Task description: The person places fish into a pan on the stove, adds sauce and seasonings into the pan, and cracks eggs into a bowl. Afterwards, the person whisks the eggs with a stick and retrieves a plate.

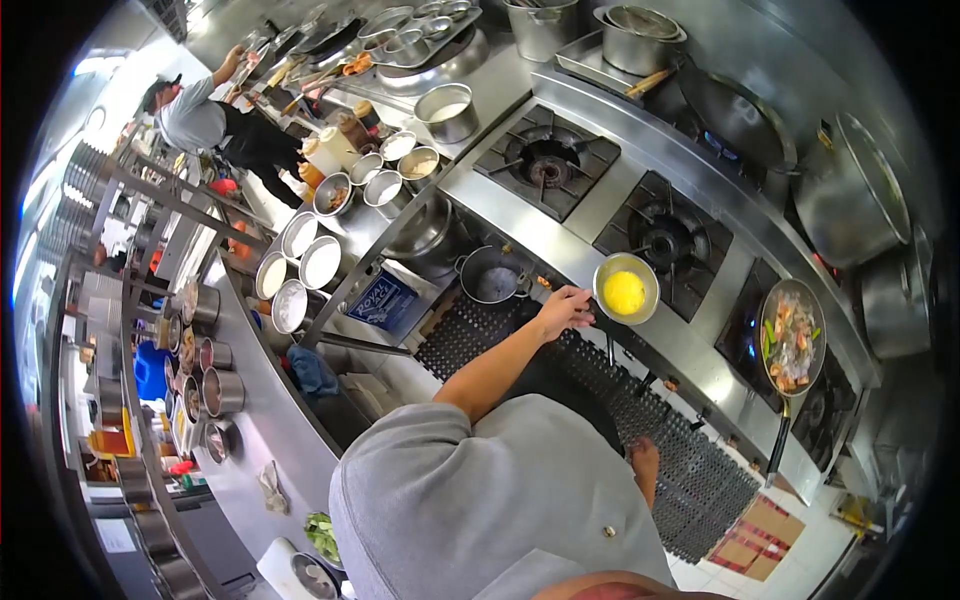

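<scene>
My left hand (567, 312) reaches out to the stove's front edge, its fingers bent together beside a small metal bowl (626, 289) with yellow contents; the bowl's rim is close to the fingertips, and what they grip is too small to make out. My right hand (646, 458) hangs low by my side, its fingers partly hidden and curled. On the right burner stands a frying pan (795, 337) with shrimp-like pieces and green bits, its dark handle pointing towards me.
Two bare burners (548, 160) are left of the pan. Pots (640, 38) and a wok line the back. Sauce containers (320, 262) stand on the left counter (240, 420). A co-worker (205, 120) stands at the far left. A pot (492, 275) sits low.
</scene>
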Tool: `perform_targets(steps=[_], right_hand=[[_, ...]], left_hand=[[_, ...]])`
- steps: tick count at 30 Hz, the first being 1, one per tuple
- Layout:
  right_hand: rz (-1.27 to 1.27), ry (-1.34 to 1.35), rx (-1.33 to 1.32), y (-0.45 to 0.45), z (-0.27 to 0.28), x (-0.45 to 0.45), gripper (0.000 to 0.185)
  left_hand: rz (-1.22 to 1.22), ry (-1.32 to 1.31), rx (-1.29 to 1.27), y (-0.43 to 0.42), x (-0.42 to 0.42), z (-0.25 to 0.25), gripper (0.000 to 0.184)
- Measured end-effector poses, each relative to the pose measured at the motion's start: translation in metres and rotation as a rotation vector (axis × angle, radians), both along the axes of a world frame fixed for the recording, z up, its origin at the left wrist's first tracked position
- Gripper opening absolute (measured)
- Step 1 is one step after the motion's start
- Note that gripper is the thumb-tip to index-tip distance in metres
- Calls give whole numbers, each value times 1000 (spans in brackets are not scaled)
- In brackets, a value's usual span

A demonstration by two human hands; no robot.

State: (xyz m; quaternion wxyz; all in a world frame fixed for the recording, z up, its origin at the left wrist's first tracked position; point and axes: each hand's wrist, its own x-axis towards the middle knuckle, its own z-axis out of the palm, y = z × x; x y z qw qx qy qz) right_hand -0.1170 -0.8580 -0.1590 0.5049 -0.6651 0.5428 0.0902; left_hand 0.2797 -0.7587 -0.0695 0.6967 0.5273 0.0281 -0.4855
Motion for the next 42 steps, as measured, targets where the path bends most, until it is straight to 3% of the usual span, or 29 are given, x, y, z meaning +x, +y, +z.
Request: perform_targets(steps=[1, 4, 6, 9, 10, 11, 13, 14, 16, 18, 21, 25, 27, 29, 33, 36, 39, 42], right_hand=[[80, 0, -92, -6, -31, -11, 32], [266, -12, -238, -14, -38, -2, 32], [303, 33, -253, -22, -64, -4, 32], [434, 25, -317, -12, -22, 22, 29], [434, 25, -319, -12, -25, 23, 29], [457, -32, -299, -11, -33, 24, 28], [475, -91, -287, -12, -54, 22, 28], [465, -95, -297, -12, -66, 18, 29], [447, -98, -309, -12, -85, 10, 29], [448, -8, -157, -15, -108, -6, 33], [581, -72, -330, -17, -250, -73, 34], [467, -8, -317, -4, -239, -91, 34], [416, 13, -320, -1, -229, -95, 34], [383, 24, -332, 0, -221, -93, 34], [471, -91, -348, -12, -164, -51, 32], [439, 120, -228, -12, -191, -29, 33], [381, -4, -278, -11, -119, 5, 31], [381, 86, -222, -3, -79, 23, 29]], left_hand=[[28, 10, 14, 8, -1, -4, 42], [104, 112, 91, 36, -2, -21, 49], [106, 84, 187, 59, -4, -38, 45], [100, 9, 454, 99, -14, -70, 34], [51, -83, 554, 121, -16, -119, 38], [-233, -401, 886, 140, -22, -105, 46], [-493, -539, 1113, 184, -38, -143, 52], [-466, -512, 1161, 198, -53, -137, 47], [-781, -249, 1198, 222, -59, -159, 47], [-725, -192, 1169, 226, -75, -153, 46], [-678, -202, 1110, 221, -74, -141, 42], [-693, -490, 959, 198, -38, -156, 39], [-663, -656, 947, 179, -14, -137, 32], [-461, -467, 902, 161, -3, -104, 24], [-306, -419, 835, 145, 5, -82, 22], [-435, -478, 856, 148, 3, -92, 22], [-574, -515, 961, 163, -9, -116, 27], [-656, -577, 894, 184, -22, -128, 29]])
